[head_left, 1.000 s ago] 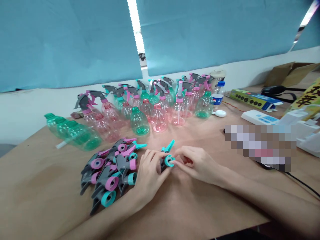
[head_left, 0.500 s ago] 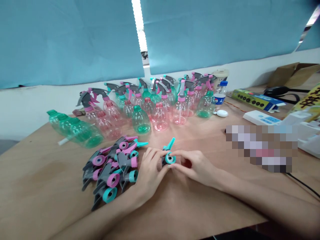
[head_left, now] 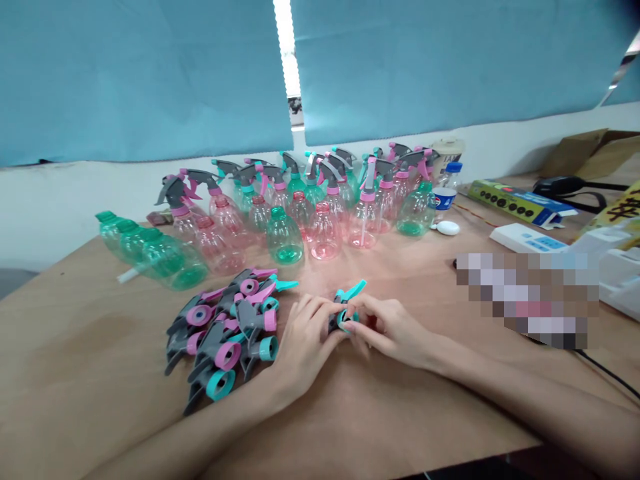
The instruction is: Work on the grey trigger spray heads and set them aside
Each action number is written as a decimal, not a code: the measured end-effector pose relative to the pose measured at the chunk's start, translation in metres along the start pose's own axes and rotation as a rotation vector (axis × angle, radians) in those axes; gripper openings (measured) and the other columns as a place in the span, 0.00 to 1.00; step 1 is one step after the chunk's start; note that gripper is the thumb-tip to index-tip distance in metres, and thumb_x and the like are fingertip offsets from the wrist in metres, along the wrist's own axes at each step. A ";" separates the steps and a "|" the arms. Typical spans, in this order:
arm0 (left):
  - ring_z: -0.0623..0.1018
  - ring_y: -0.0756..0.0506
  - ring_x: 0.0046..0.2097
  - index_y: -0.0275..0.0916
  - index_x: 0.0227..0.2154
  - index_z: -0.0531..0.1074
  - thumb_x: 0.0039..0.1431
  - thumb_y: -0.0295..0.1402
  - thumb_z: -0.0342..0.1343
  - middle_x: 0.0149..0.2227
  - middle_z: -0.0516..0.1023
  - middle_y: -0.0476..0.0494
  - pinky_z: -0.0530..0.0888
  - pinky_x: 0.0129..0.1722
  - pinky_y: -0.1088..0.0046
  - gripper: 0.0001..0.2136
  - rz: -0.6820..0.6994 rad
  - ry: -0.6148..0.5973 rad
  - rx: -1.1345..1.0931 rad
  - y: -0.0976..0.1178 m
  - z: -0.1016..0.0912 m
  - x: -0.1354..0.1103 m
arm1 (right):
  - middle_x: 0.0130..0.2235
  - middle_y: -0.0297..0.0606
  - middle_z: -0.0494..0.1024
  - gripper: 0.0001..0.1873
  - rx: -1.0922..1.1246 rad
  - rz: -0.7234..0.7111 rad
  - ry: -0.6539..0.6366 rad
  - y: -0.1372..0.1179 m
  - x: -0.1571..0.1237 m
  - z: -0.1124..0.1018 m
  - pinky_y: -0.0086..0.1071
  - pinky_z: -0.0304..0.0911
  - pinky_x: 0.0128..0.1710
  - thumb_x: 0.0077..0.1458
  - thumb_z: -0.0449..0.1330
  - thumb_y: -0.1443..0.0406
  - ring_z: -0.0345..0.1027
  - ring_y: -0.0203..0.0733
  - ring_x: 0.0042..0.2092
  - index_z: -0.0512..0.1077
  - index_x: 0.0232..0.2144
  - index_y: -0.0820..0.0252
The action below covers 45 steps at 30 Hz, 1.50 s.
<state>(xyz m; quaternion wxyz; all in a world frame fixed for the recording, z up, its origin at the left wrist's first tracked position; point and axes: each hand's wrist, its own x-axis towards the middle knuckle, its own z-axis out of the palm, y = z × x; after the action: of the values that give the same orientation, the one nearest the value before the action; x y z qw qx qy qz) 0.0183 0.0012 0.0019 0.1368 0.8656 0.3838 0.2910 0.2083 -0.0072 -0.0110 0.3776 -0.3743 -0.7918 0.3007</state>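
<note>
Both my hands meet over one grey spray head with a teal trigger and teal collar (head_left: 347, 308), low above the brown table (head_left: 100, 373). My left hand (head_left: 304, 337) grips its grey body with curled fingers. My right hand (head_left: 387, 328) pinches the teal collar from the right. A pile of several grey spray heads with pink and teal collars (head_left: 225, 333) lies just left of my left hand.
Several pink and green plastic bottles (head_left: 320, 213), some fitted with spray heads, stand at the back of the table. Green bottles (head_left: 150, 253) lie on their sides at the left. Boxes (head_left: 517, 200), a white device (head_left: 525, 237) and a black cable (head_left: 605, 373) fill the right side.
The spray head has tilted in my hands, its teal trigger now pointing more to the right. Both hands stayed in place over it. The view shifted slightly.
</note>
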 end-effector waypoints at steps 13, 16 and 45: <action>0.69 0.43 0.45 0.41 0.39 0.68 0.56 0.29 0.59 0.42 0.72 0.47 0.67 0.44 0.65 0.08 -0.008 -0.049 -0.017 -0.003 0.000 0.002 | 0.26 0.30 0.68 0.10 -0.055 -0.049 -0.112 -0.003 0.008 -0.005 0.26 0.58 0.29 0.64 0.48 0.62 0.62 0.33 0.27 0.63 0.32 0.58; 0.70 0.43 0.45 0.41 0.40 0.68 0.57 0.29 0.59 0.42 0.72 0.47 0.67 0.44 0.64 0.09 -0.022 -0.052 -0.006 -0.002 0.000 0.002 | 0.28 0.31 0.69 0.10 -0.061 -0.069 -0.105 -0.004 0.007 -0.006 0.27 0.59 0.31 0.64 0.48 0.63 0.63 0.33 0.29 0.65 0.33 0.58; 0.71 0.45 0.47 0.43 0.43 0.66 0.60 0.25 0.54 0.44 0.69 0.47 0.69 0.47 0.66 0.11 -0.133 -0.003 -0.184 -0.001 -0.001 0.001 | 0.32 0.34 0.70 0.07 0.307 0.169 0.102 -0.009 0.001 -0.006 0.27 0.64 0.26 0.59 0.55 0.63 0.67 0.33 0.29 0.59 0.30 0.58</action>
<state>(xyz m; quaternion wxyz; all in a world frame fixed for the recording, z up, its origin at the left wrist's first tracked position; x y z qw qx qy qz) 0.0178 0.0022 0.0027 0.2353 0.8225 0.4117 0.3140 0.2096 -0.0102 -0.0005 0.4432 -0.3921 -0.6824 0.4292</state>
